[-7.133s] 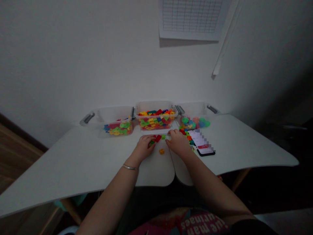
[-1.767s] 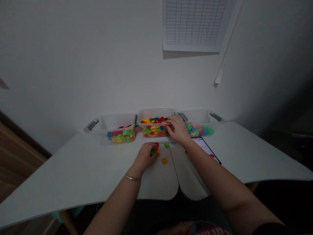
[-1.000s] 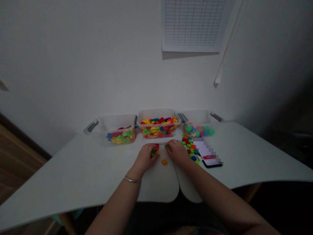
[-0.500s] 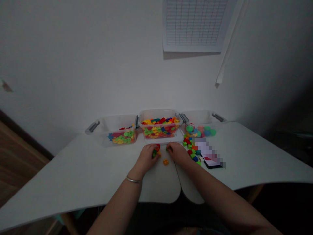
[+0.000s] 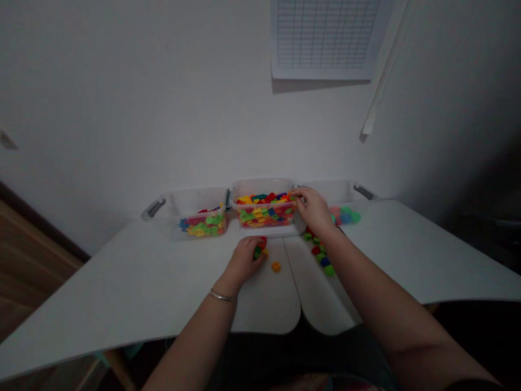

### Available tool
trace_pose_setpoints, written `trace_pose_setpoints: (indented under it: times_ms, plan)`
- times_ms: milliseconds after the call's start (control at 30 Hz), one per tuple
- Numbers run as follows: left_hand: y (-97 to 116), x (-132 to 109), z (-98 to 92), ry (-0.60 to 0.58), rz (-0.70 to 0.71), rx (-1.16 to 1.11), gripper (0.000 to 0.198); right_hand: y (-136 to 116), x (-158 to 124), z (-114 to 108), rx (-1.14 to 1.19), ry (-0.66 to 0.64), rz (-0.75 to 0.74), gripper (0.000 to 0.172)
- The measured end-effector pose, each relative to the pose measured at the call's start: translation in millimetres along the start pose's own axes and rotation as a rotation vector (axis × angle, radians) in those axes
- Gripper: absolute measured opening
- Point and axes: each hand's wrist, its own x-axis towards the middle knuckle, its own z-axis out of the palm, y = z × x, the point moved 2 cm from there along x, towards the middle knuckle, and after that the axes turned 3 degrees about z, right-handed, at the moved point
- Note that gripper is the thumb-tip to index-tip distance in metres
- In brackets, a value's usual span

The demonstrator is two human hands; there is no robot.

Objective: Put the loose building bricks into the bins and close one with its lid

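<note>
My left hand rests on the bench, its fingers curled around a small brick cluster of red, green and yellow. My right hand is at the right end of the middle tub, fingertips by the rim and bent close together; whether they grip a piece I cannot tell, since the colours there merge with the contents. A lone orange brick lies near and to the right of the cluster, touching neither hand. Just right of it runs the seam between two bench tops, which part into rounded corners at the near edge. Loose bricks form a strip beyond the seam, left of my right forearm. The bench spreads wide to left and right; on the far side, tubs and wall bound the reach. The middle tub, of clear plastic, holds heaped, glossy, blocky pieces. The left tub contains rounder green and yellow shapes; the right tub, partly behind my hand, shows translucent rounded ones. Above hangs a gridded paper sheet.
</note>
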Motion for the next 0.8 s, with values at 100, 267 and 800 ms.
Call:
trace_pose_setpoints:
  times_ms: [100,267,800]
  plan:
    - [-0.4,0.0,0.9,-0.009,-0.013,0.012,0.035,4.8,8.0,7.3,-0.05,-0.073,0.023,0.028]
    - [0.2,0.6,1.3,-0.019,-0.027,0.019,0.037,0.5,6.9,18.6,-0.158,-0.181,0.023,0.027]
    - [-0.7,1.4,0.8,-0.021,-0.017,0.009,0.038,-5.7,3.1,24.6,-0.356,-0.312,-0.053,0.037]
